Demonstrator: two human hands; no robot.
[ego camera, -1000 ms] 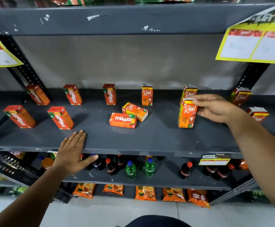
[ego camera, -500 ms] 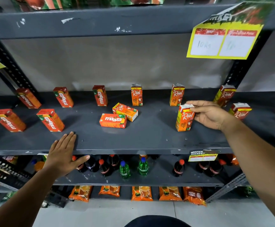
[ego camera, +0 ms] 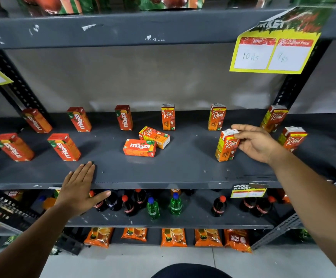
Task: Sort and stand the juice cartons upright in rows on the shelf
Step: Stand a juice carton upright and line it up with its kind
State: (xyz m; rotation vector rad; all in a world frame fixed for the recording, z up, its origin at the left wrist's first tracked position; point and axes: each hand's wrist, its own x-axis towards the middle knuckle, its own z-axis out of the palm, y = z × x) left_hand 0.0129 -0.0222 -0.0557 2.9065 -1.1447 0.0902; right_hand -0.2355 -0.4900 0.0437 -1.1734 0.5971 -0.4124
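My right hand (ego camera: 255,143) holds an upright orange Real carton (ego camera: 226,146) by its top and side, standing on the grey shelf (ego camera: 183,169) right of centre. My left hand (ego camera: 79,187) lies flat and open on the shelf's front edge. Several red Maaza cartons stand at the left, such as a front Maaza carton (ego camera: 64,147). Other Real cartons stand behind and to the right, including the back Real carton (ego camera: 168,117). In the middle, a Maaza carton (ego camera: 139,147) and a Real carton (ego camera: 154,137) lie flat, touching each other.
A yellow price tag (ego camera: 273,53) hangs from the shelf above. The lower shelf holds soft drink bottles (ego camera: 153,207), and orange packets (ego camera: 173,236) sit below those. A black upright post (ego camera: 297,83) stands at the right rear.
My right hand has set the Real carton down further forward on the shelf. The view has shifted right. My left hand stays on the shelf edge.
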